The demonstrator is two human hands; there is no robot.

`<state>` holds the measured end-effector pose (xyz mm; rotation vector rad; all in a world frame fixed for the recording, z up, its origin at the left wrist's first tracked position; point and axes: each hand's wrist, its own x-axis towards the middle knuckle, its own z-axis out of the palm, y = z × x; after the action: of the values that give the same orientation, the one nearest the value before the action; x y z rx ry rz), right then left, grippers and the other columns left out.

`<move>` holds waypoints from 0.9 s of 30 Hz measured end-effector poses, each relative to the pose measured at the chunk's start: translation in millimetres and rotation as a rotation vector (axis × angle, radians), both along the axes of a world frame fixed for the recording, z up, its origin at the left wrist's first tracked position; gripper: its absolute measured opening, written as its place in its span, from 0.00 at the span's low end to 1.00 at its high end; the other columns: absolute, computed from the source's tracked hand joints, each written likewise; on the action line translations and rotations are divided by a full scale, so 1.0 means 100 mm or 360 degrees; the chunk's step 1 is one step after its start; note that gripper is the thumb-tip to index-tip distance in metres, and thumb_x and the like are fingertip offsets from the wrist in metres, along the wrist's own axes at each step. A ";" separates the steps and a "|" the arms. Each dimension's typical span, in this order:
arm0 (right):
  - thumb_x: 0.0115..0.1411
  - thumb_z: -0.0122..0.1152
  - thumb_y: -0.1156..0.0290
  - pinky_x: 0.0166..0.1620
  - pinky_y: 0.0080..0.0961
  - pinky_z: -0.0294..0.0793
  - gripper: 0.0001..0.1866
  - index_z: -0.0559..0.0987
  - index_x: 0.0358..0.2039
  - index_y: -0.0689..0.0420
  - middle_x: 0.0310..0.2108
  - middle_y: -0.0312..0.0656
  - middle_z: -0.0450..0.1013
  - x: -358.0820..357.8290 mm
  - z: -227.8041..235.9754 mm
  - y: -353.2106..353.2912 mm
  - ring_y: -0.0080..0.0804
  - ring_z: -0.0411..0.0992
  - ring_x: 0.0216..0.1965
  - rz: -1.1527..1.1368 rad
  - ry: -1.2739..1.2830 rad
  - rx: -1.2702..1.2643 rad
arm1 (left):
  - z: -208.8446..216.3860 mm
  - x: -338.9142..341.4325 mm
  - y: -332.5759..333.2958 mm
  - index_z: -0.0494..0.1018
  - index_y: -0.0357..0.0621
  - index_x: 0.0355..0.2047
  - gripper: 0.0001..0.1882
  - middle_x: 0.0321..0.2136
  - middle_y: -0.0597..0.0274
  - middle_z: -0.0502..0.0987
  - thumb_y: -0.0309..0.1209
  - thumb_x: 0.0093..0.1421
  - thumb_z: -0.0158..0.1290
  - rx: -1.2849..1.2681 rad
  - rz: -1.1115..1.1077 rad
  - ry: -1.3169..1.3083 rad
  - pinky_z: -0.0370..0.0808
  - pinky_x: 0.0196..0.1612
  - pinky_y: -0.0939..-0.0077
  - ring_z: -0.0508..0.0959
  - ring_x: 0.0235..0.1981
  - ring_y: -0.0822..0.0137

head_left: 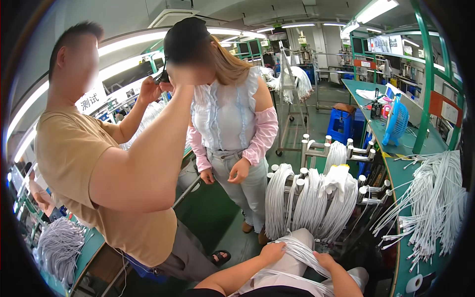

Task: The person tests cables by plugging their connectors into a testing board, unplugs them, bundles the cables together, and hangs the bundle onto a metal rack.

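A bundle of white cables (299, 251) lies across my lap, over light-coloured trousers. My left hand (272, 253) is closed on the bundle at its left end. Farther right, my right hand (324, 263) grips the same strands, its fingertips pressed against them. More white cable (277, 273) loops lower down over my lap, partly hidden by my forearms. Just beyond my knees, thick hanks of white cable (309, 203) hang over a metal rack (303, 148) with round-ended bars. A white glove or cloth (336, 179) rests on top of these hanks.
A green bench (366, 101) runs along the right, bearing a blue fan (396, 121), a heap of white cables (430, 198) and a white roll (414, 283). At left, a person in a tan shirt (133, 213) reaches toward the cap of another person in pink sleeves (260, 133). A blue stool (340, 123) stands behind.
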<state>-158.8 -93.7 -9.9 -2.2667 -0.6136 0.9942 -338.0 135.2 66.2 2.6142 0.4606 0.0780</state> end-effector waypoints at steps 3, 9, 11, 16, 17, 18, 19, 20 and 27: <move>0.60 0.44 0.36 0.53 0.33 0.67 0.36 0.80 0.43 0.59 0.44 0.55 0.75 -0.01 0.04 0.00 0.48 0.72 0.50 0.0002 -0.0012 -0.0025 | 0.03 -0.01 -0.01 0.72 0.48 0.46 0.18 0.35 0.49 0.79 0.39 0.57 0.51 -0.0013 0.0020 0.0075 0.74 0.40 0.54 0.78 0.38 0.49; 0.60 0.45 0.36 0.52 0.32 0.67 0.37 0.80 0.41 0.62 0.43 0.56 0.75 -0.04 0.05 0.01 0.48 0.72 0.49 0.0043 -0.0035 -0.0029 | 0.10 -0.12 0.12 0.69 0.48 0.53 0.23 0.41 0.47 0.77 0.39 0.57 0.52 -0.0156 -0.0105 -0.0032 0.73 0.46 0.57 0.77 0.43 0.48; 0.60 0.45 0.36 0.52 0.32 0.67 0.37 0.80 0.41 0.62 0.43 0.56 0.76 -0.02 0.14 0.00 0.48 0.72 0.49 0.0012 -0.0030 -0.0015 | 0.55 -0.18 0.23 0.66 0.47 0.57 0.27 0.48 0.47 0.75 0.39 0.57 0.54 -0.0317 -0.0106 -0.0427 0.71 0.52 0.60 0.75 0.48 0.50; 0.60 0.46 0.37 0.51 0.33 0.68 0.37 0.80 0.39 0.63 0.42 0.56 0.76 0.00 0.03 -0.04 0.48 0.73 0.48 -0.0001 -0.0027 0.0019 | 1.31 -0.46 0.65 0.64 0.44 0.58 0.29 0.52 0.51 0.73 0.40 0.58 0.55 -0.0513 0.0207 -0.0356 0.70 0.54 0.67 0.75 0.51 0.58; 0.60 0.46 0.37 0.51 0.33 0.68 0.36 0.80 0.39 0.63 0.42 0.56 0.76 0.03 -0.01 -0.02 0.48 0.73 0.48 0.0012 -0.0051 0.0040 | 1.31 -0.50 0.69 0.65 0.44 0.58 0.29 0.52 0.51 0.73 0.40 0.59 0.55 -0.0492 0.0255 -0.0334 0.70 0.53 0.67 0.75 0.51 0.58; 0.60 0.46 0.37 0.51 0.33 0.68 0.36 0.80 0.39 0.63 0.42 0.56 0.76 0.03 -0.06 -0.01 0.48 0.73 0.48 0.0009 -0.0051 0.0042 | 1.30 -0.53 0.71 0.66 0.44 0.58 0.28 0.52 0.51 0.73 0.40 0.59 0.55 -0.0471 0.0298 -0.0314 0.71 0.53 0.67 0.75 0.51 0.59; 0.60 0.46 0.37 0.51 0.33 0.68 0.36 0.81 0.39 0.63 0.41 0.56 0.76 0.02 -0.10 -0.01 0.48 0.73 0.48 0.0003 -0.0058 0.0045 | 1.29 -0.53 0.71 0.66 0.44 0.57 0.27 0.52 0.51 0.73 0.40 0.59 0.55 -0.0452 0.0338 -0.0294 0.71 0.53 0.67 0.75 0.51 0.59; 0.60 0.46 0.37 0.51 0.33 0.68 0.36 0.81 0.39 0.63 0.41 0.56 0.76 0.03 -0.14 -0.01 0.48 0.73 0.47 -0.0001 -0.0067 0.0050 | 1.24 -0.53 0.66 0.66 0.44 0.57 0.27 0.52 0.51 0.73 0.40 0.59 0.55 -0.0452 0.0333 -0.0297 0.71 0.53 0.67 0.75 0.51 0.59; 0.60 0.44 0.37 0.51 0.34 0.68 0.37 0.81 0.39 0.62 0.41 0.56 0.76 -0.04 0.02 -0.04 0.50 0.73 0.47 -0.0014 -0.0070 0.0043 | 0.67 -0.38 0.24 0.67 0.43 0.56 0.27 0.54 0.48 0.70 0.40 0.58 0.55 -0.0378 -0.0088 -0.0056 0.67 0.56 0.66 0.72 0.53 0.53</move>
<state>-162.6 -97.3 -7.9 -2.2710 -0.6313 0.9285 -376.3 158.8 133.7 2.3868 0.3612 0.0475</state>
